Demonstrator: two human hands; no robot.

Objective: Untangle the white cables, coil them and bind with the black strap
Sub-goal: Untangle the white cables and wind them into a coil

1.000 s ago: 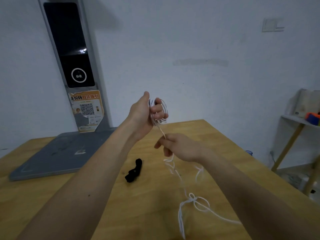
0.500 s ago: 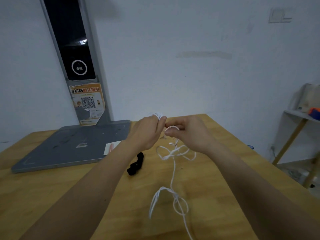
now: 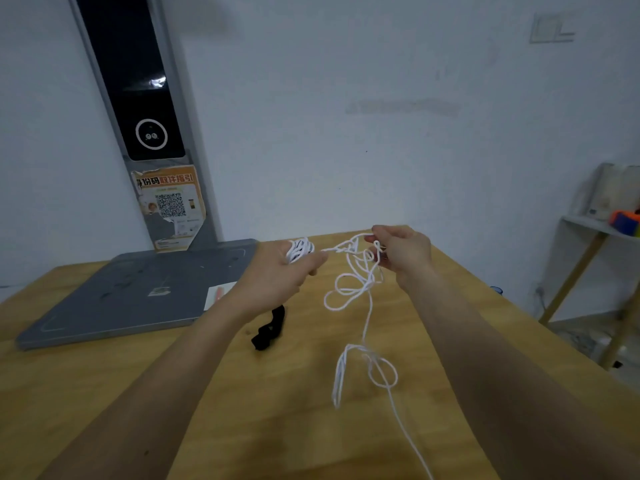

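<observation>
We note one wooden desk (image 3: pixel 104 393) carrying one grey stand base (image 3: pixel 131 292), whose upright column rises against the wall; a shelf unit (image 3: pixel 588 258) stands well apart at the right. Over the desk, the left hand (image 3: pixel 282 271) is closed around a small wound bundle of the white cables (image 3: pixel 353 289), and the right hand (image 3: pixel 403 252) pinches a tangled section just beside it, a short span running between the two hands. Below the right hand the line hangs in several loose loops, then drops to a second knotted cluster lying on the desk and trails off the near edge. We cannot tell whether this is one cable or several; we count two tangled clusters and one wound bundle. One black strap (image 3: pixel 270 329) lies on the desk, untouched, just beneath the left forearm. In our judgement the cable is light, thin and limp, apt to snag on itself and slip from a loose coil; it is best held at the bundle with one hand while the other works each knot at its crossing. The strap appears soft and flexible.
</observation>
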